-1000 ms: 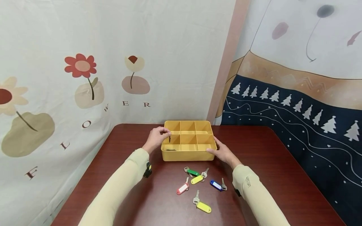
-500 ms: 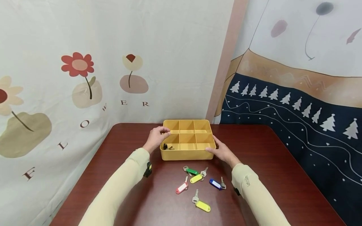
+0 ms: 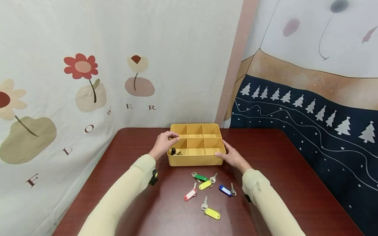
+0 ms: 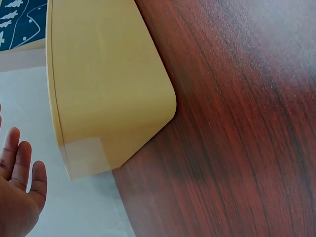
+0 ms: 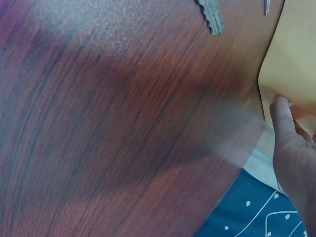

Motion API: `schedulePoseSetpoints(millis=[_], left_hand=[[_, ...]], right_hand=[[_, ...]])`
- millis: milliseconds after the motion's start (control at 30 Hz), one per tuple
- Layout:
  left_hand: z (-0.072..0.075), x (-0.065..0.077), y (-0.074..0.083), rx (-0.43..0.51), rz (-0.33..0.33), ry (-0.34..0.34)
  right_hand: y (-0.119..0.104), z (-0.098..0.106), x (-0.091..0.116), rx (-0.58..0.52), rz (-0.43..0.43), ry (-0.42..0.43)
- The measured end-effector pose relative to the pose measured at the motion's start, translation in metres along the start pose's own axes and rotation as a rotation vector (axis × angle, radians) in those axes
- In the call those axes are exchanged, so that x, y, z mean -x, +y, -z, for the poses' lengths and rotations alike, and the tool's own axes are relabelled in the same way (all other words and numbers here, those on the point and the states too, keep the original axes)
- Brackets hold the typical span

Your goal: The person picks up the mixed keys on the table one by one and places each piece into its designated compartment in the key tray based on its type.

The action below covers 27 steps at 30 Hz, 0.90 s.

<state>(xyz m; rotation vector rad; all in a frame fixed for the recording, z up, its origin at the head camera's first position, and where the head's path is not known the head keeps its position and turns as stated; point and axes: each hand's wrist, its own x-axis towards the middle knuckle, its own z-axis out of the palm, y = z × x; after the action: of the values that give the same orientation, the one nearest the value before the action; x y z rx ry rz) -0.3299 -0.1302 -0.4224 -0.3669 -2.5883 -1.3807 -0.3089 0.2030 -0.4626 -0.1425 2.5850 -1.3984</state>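
A yellow box divided into compartments (image 3: 195, 160) stands at the back of the table. My left hand (image 3: 163, 143) hovers over its left side with nothing between thumb and fingers. In the left wrist view, the fingers (image 4: 22, 163) look loosely extended beside the box wall. A key with a black tag (image 3: 173, 151) lies in the front left compartment. My right hand (image 3: 234, 158) holds the box's front right corner, thumb at the front rim and the other fingers along the right side. In the right wrist view, fingers (image 5: 284, 118) touch the box wall (image 5: 291, 54).
Several tagged keys lie before the box: a green-tagged key (image 3: 201, 177), a yellow-tagged key (image 3: 205, 185), a red-tagged key (image 3: 190, 194), a blue-tagged key (image 3: 225, 190) and, nearest, another yellow-tagged key (image 3: 212, 213). Printed cloths (image 3: 189, 65) hang behind the dark red table (image 3: 133, 203).
A dark key hung from my left fingertips one second ago; it has been let go and the black-tagged key now shows in the front left compartment. My right hand stays on the box.
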Motion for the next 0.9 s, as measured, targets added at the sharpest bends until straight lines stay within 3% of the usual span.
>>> schedulePoseSetpoints(millis=[100, 367, 633, 900], left_hand=[[0.000, 0.002, 0.003, 0.005, -0.015, -0.014], [-0.001, 0.012, 0.006, 0.038, 0.023, -0.065], [-0.002, 0.021, 0.009, 0.050, -0.016, -0.084], [-0.003, 0.036, 0.016, 0.120, -0.028, -0.143]], right_hand=[[0.000, 0.001, 0.000, -0.001, 0.003, -0.001], [0.001, 0.000, -0.001, -0.004, -0.007, -0.006], [0.001, 0.000, -0.002, -0.008, -0.002, -0.005], [0.000, -0.001, -0.002, -0.011, -0.013, -0.005]])
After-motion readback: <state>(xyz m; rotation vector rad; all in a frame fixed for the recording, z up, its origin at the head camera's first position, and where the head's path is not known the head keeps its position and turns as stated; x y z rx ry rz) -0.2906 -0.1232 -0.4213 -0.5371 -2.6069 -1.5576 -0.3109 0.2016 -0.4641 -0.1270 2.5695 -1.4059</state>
